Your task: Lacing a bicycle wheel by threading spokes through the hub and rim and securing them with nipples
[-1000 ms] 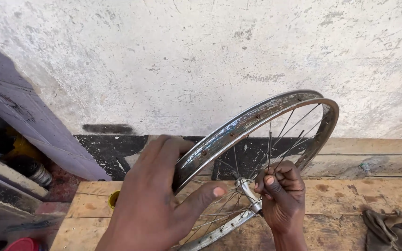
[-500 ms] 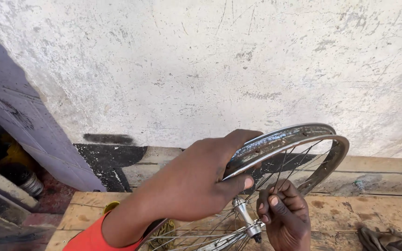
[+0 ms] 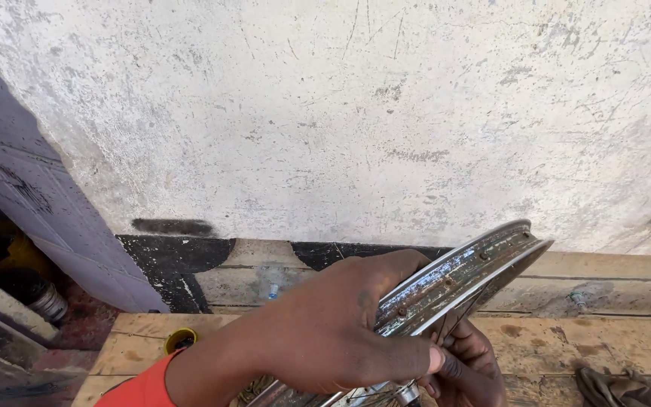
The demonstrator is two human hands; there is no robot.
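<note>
A shiny metal bicycle wheel rim (image 3: 470,267) with thin spokes stands tilted over a wooden bench, its far edge pointing up to the right. My left hand (image 3: 340,332) wraps over the rim's upper edge, thumb pressed on the near side. Behind and below the rim, my right hand (image 3: 469,369) is curled among the spokes close to the hub; what its fingers pinch is hidden. A red sleeve covers my left forearm at the bottom edge.
A rough white plastered wall (image 3: 356,113) fills the background. Wooden bench planks (image 3: 566,332) run below it. A small yellow-rimmed cap (image 3: 180,339) lies at the left, a dark rag (image 3: 623,388) at the right. A grey door (image 3: 47,226) stands at the left.
The rim has dropped lower and nearer, tilting more edge-on. My left hand slid along it toward the right and covers more of it. My right hand is now mostly hidden behind the rim.
</note>
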